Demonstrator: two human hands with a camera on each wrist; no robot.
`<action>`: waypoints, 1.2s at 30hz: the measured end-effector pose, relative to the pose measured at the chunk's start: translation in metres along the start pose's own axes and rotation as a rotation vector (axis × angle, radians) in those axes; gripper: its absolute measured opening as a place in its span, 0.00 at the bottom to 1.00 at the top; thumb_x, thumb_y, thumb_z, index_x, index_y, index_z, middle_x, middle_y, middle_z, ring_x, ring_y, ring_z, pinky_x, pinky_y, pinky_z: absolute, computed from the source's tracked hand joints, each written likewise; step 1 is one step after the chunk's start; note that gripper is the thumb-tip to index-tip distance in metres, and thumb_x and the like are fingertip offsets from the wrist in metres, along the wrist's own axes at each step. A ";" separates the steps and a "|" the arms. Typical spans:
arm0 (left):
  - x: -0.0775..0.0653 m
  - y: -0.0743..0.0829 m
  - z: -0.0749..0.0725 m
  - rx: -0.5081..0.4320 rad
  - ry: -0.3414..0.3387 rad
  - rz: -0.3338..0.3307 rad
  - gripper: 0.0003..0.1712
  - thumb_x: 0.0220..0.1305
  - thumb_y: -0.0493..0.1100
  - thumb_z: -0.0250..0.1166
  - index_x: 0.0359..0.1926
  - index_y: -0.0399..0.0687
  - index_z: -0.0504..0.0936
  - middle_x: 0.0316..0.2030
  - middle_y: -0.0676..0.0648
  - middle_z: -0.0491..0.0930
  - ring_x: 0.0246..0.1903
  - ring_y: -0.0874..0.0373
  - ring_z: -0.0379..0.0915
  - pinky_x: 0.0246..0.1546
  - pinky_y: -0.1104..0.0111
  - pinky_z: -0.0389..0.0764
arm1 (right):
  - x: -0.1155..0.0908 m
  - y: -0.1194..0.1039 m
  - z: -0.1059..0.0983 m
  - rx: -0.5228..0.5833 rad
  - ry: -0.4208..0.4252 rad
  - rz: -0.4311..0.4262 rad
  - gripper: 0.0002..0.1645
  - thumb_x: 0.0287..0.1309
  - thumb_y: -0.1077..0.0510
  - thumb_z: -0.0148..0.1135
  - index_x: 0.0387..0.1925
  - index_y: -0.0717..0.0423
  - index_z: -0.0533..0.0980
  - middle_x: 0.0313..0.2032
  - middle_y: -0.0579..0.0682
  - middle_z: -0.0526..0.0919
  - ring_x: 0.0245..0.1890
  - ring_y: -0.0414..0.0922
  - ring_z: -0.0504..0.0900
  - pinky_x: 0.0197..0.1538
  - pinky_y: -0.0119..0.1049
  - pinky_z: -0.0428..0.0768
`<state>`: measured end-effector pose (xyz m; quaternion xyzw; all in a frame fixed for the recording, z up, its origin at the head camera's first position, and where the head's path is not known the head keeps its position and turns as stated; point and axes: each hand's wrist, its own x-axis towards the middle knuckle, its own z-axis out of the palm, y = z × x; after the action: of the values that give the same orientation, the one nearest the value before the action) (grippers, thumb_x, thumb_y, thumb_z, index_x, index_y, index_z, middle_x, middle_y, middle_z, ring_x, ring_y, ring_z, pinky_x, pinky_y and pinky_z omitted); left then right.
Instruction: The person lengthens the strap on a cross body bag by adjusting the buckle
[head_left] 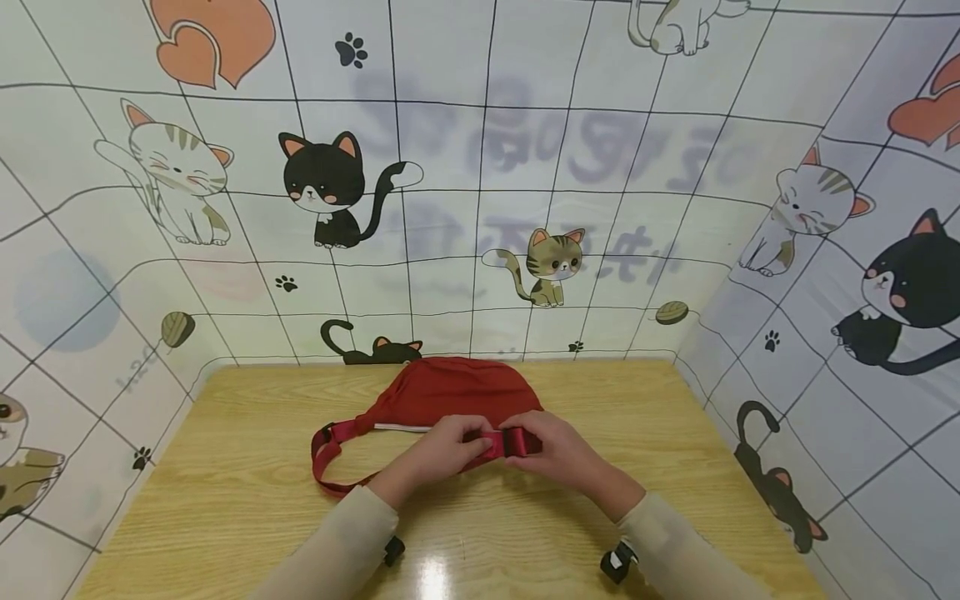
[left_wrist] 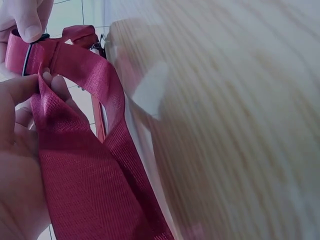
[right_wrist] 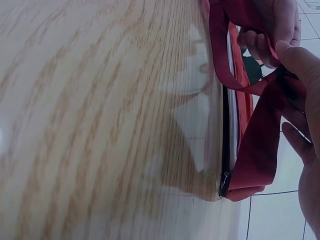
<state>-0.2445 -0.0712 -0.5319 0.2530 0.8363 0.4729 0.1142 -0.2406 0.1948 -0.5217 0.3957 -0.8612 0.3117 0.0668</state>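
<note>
A red waist bag (head_left: 457, 390) lies at the back of the wooden table, a pale zip along its front edge. Its red strap (left_wrist: 90, 170) loops forward and passes through a black slider buckle (right_wrist: 286, 84). With thumb and fingers, my left hand (head_left: 446, 450) pinches the strap just left of the slider. On the other side, my right hand (head_left: 551, 454) grips the slider, its thumb on the black edge in the left wrist view. Strap and fingers partly hide the slider. A second black fitting (head_left: 327, 432) shows on the strap at the left.
The pale wooden table (head_left: 600, 400) meets white walls (head_left: 480, 167) printed with cats and grid lines at the back and sides. Small black devices (head_left: 617, 562) are at both wrists.
</note>
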 end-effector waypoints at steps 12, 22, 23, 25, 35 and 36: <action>0.002 0.003 0.004 -0.069 -0.011 0.005 0.08 0.82 0.41 0.66 0.44 0.60 0.88 0.38 0.55 0.85 0.42 0.60 0.77 0.46 0.64 0.77 | -0.001 0.000 0.002 0.029 0.003 0.025 0.35 0.57 0.59 0.88 0.64 0.47 0.81 0.56 0.44 0.86 0.52 0.42 0.83 0.50 0.39 0.88; 0.010 0.009 0.007 -0.032 -0.004 0.057 0.07 0.82 0.42 0.66 0.42 0.55 0.87 0.33 0.58 0.82 0.36 0.62 0.75 0.40 0.67 0.75 | -0.001 0.003 0.004 0.029 0.018 0.011 0.33 0.58 0.58 0.87 0.63 0.48 0.81 0.55 0.43 0.86 0.52 0.41 0.83 0.52 0.41 0.87; 0.011 0.009 0.008 -0.029 0.002 0.058 0.06 0.82 0.42 0.67 0.42 0.56 0.87 0.34 0.59 0.83 0.37 0.62 0.75 0.41 0.67 0.76 | -0.001 0.003 0.004 0.029 0.022 0.012 0.33 0.58 0.58 0.87 0.63 0.48 0.82 0.55 0.43 0.87 0.52 0.41 0.83 0.52 0.41 0.87; 0.011 0.008 0.009 -0.029 0.015 0.062 0.05 0.81 0.41 0.67 0.43 0.56 0.87 0.35 0.59 0.83 0.39 0.62 0.76 0.43 0.66 0.77 | -0.001 0.003 0.004 0.025 0.031 0.013 0.33 0.57 0.58 0.88 0.62 0.48 0.81 0.55 0.42 0.87 0.52 0.41 0.84 0.53 0.42 0.87; 0.005 0.010 0.008 -0.005 -0.004 0.086 0.23 0.73 0.41 0.77 0.62 0.63 0.79 0.49 0.61 0.84 0.50 0.61 0.81 0.54 0.62 0.81 | -0.001 0.001 0.005 0.079 0.037 0.137 0.35 0.57 0.57 0.88 0.58 0.45 0.74 0.51 0.46 0.88 0.48 0.43 0.87 0.49 0.40 0.88; 0.005 0.010 0.008 0.016 -0.004 0.089 0.24 0.72 0.42 0.78 0.62 0.63 0.79 0.49 0.61 0.84 0.49 0.61 0.81 0.54 0.62 0.82 | -0.001 0.000 0.004 0.081 0.029 0.150 0.34 0.57 0.56 0.88 0.58 0.45 0.74 0.51 0.46 0.88 0.48 0.44 0.87 0.48 0.39 0.88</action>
<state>-0.2419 -0.0587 -0.5269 0.2917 0.8277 0.4704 0.0928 -0.2392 0.1932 -0.5257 0.3279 -0.8740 0.3563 0.0399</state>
